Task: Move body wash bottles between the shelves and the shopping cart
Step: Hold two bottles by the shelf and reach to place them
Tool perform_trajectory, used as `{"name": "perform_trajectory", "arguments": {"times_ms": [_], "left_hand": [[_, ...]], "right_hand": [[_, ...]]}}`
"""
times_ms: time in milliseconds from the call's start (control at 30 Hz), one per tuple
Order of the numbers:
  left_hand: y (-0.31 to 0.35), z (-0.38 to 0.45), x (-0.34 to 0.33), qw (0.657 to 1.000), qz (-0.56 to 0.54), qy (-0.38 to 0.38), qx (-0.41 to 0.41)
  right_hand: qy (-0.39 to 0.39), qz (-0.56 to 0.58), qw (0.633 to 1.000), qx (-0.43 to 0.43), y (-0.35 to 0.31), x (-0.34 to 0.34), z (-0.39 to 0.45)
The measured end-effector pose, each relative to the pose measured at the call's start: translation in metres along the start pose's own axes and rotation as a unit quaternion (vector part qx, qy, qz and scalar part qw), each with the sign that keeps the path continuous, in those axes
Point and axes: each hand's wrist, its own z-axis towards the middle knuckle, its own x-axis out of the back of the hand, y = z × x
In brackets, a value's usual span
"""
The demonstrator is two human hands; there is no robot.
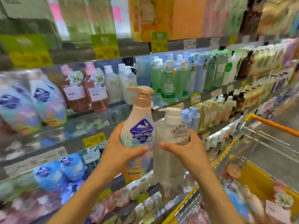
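Peach bottle (137, 125): upright pump bottle with blue badge, held in front of the shelves (97, 110).
Pale bottle (169, 143): clear-bodied pump bottle, touching the peach one on its right.
Left hand (119, 149): fingers curled round the peach bottle's base.
Right hand (186, 147): wrapped round the pale bottle's middle.
Progress: both bottles mid-transfer, direction unclear; other products already lie in the cart.
Shopping cart (267, 123): yellow-framed, orange handle, at right.
Setting: blurred supermarket aisle, stocked tiers.

1. The left hand (119, 147) holds the pump bottle (138, 126) before the shelves (97, 117).
2. The right hand (186, 147) holds the second bottle (169, 143), touching the pump bottle's right side.
3. The cart (242, 159) stands right of the shelves, with items inside.
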Motion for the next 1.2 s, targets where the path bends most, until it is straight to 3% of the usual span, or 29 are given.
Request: {"name": "perform_trajectory", "arguments": {"times_ms": [200, 467, 833, 1200], "left_hand": [[0.021, -0.034, 0.092, 0.995, 0.029, 0.095, -0.022], [0.027, -0.026, 0.127, 0.990, 0.003, 0.135, -0.048], [0.016, 0.032, 0.140, 0.984, -0.004, 0.161, -0.078], [0.015, 0.096, 0.175, 0.985, 0.000, 0.126, -0.119]], "right_hand": [[-0.095, 0.028, 0.995, 0.026, -0.035, -0.081, -0.019], [-0.135, 0.016, 0.989, 0.060, -0.060, -0.119, 0.001], [-0.146, -0.008, 0.984, 0.106, -0.085, -0.142, 0.055], [-0.097, 0.032, 0.988, 0.112, -0.096, -0.184, 0.099]]}}
